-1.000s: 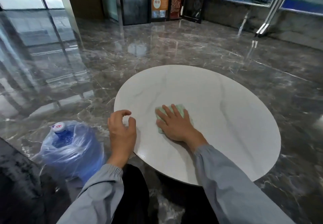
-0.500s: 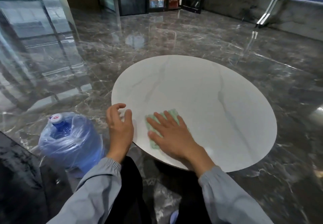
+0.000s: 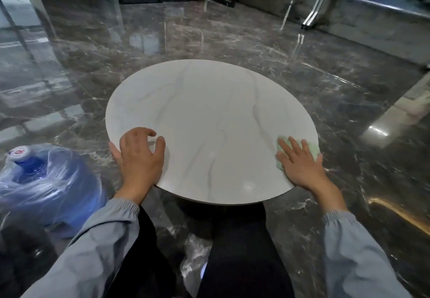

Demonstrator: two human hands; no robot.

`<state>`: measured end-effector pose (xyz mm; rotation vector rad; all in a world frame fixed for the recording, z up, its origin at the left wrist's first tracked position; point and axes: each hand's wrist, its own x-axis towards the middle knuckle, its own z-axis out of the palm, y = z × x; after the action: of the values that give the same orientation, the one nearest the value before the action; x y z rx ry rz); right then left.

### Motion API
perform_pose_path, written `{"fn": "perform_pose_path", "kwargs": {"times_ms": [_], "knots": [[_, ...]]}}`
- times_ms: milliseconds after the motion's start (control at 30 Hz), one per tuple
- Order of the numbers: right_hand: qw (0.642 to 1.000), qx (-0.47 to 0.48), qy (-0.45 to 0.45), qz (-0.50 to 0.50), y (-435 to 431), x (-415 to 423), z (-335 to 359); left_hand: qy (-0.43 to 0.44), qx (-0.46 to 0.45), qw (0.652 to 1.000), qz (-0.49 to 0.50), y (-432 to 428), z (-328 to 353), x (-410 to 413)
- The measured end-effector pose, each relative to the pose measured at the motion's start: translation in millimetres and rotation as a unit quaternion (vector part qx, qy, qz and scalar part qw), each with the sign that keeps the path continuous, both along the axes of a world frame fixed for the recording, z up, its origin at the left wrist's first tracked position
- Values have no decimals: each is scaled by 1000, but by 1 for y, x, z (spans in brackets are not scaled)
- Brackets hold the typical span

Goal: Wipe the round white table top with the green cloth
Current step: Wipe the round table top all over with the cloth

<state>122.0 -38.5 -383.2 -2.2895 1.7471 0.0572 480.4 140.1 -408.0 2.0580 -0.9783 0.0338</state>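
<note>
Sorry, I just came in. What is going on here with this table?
A person is wiping the round white table top with a green cloth. The right hand presses the cloth flat at the table's right edge. The left hand rests on the near left rim, fingers loosely curled. A blue water jug sits on the floor beside it.

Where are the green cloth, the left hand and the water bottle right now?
green cloth [image 3: 313, 150], head view, bare corner beyond the fingers
left hand [image 3: 139, 158], head view, back of the hand
water bottle [image 3: 46, 179], head view, plastic-wrapped shoulder
</note>
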Motion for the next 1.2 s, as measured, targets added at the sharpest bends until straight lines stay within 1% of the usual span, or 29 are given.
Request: {"fn": "perform_pose_path", "kwargs": {"times_ms": [133, 267, 400, 500, 567, 633, 733, 833, 900, 1000, 1100, 1200], "knots": [[990, -13, 19, 138, 52, 64, 1, -2, 20, 1000, 12, 0, 4, -4], [958, -29, -28, 285, 126, 139, -3, 18, 19, 1000, 14, 1, 7, -2], [932, -79, -25, 354, 169, 167, -15, 12, 20, 1000, 10, 1, 5, -3], [925, -98, -39, 365, 167, 150, -13, -11, 40, 999, 5, -1, 3, -2], [934, -76, -51, 344, 154, 125, -10, -25, 62, 998, 0, -1, 3, -1], [952, -64, -50, 294, 134, 94, -7, -36, 75, 997, -4, 0, 3, -1], [980, -58, -39, 188, 93, 38, -6, -52, 91, 994, -10, 1, 4, -1], [991, -69, -51, 103, 60, -7, -7, -62, 108, 992, -7, 0, 5, -1], [991, -88, -48, 85, 56, -14, -9, -67, 109, 992, -6, 0, 4, -1], [988, -99, -38, 109, 77, 9, -12, -73, 111, 991, 0, -2, 2, -1], [975, -109, -27, 194, 112, 49, -11, -69, 109, 992, 5, -3, 2, -1], [951, -108, -31, 289, 142, 96, -11, -70, 107, 992, 5, -2, 4, -1]]}}
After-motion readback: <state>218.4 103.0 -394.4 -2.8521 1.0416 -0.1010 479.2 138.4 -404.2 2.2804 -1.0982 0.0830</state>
